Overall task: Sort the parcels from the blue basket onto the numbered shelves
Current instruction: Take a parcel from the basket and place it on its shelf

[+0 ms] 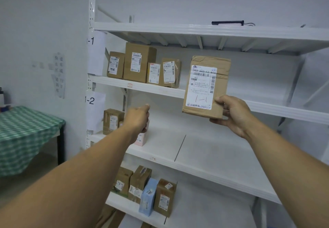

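both forearms bare, no sleeves; hands apparently ungloved, ringless.

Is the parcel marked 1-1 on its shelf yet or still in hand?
Still in hand: the right hand holds the parcel upright by its lower corner, in front of the 1-1 shelf.

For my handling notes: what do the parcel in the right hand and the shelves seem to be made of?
Parcel: brown kraft paper or thin cardboard, matte, creased under tape, with a white printed label. Shelves: probably painted metal, smooth white, judging by the punched upright.
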